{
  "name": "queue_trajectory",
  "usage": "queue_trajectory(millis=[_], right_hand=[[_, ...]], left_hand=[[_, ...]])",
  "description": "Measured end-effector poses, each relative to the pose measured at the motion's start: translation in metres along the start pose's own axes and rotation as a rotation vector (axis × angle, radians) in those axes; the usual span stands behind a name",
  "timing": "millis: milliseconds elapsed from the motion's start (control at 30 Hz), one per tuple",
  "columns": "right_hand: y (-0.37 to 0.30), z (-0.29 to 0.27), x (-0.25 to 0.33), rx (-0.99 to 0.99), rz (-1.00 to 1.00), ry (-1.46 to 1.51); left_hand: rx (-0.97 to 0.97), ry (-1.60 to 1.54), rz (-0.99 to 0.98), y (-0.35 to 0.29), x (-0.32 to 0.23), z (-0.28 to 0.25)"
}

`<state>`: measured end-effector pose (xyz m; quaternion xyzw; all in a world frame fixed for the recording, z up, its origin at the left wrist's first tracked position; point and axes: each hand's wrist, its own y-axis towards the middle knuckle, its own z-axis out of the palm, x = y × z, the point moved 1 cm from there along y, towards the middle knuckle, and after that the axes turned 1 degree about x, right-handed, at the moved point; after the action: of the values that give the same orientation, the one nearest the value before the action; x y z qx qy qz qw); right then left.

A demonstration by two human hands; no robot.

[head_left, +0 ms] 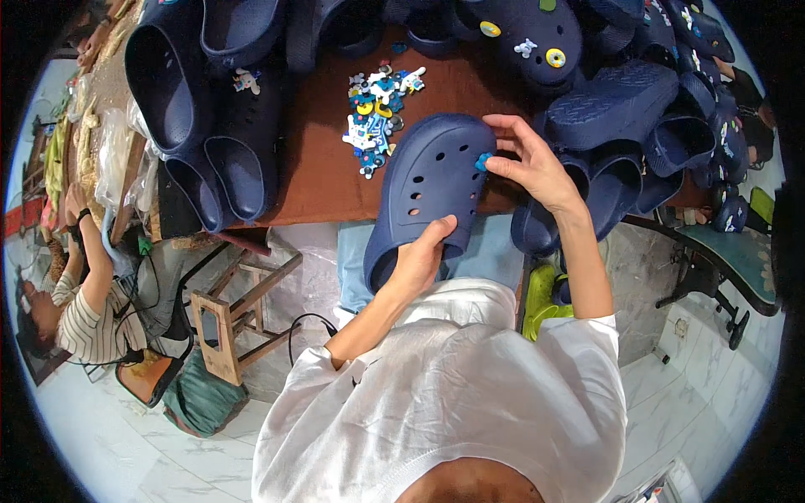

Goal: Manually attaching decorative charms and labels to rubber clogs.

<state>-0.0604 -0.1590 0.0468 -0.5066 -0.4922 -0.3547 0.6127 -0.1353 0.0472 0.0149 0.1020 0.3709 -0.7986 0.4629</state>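
A dark blue clog (440, 189) with round holes in its upper is held tilted over the table's near edge. My left hand (419, 258) grips it at the heel opening, thumb on the upper and the other fingers hidden by the shoe. At the toe's right side, my right hand (537, 168) pinches a small blue shoe charm (483, 162) between thumb and forefinger against the clog. Beyond the clog lies a loose pile of blue, white and yellow shoe charms (369, 132).
Dark blue clogs crowd the brown table (314, 147), including one pair (231, 155) on the left and a stack (616, 109) on the right. A wooden stool (220, 335) stands lower left. Another person (88, 314) sits at far left. Green clogs (541, 302) are below the table.
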Motion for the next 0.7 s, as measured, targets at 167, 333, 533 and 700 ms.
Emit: queue_trajectory(millis=[167, 333, 533, 700], right_hand=[[0.001, 0.002, -0.008, 0.057, -0.095, 0.006], [-0.001, 0.008, -0.016, 0.079, -0.177, -0.118], [0.004, 0.011, -0.015, -0.007, -0.158, -0.19], [0.007, 0.012, -0.02, -0.064, -0.158, 0.008]], left_hand=[[0.011, 0.165, 0.017, -0.007, -0.002, 0.002], [-0.024, 0.363, 0.061, -0.008, 0.0, -0.007], [-0.009, 0.376, 0.179, -0.001, 0.0, -0.003], [-0.008, 0.033, 0.073, 0.008, -0.002, 0.014]])
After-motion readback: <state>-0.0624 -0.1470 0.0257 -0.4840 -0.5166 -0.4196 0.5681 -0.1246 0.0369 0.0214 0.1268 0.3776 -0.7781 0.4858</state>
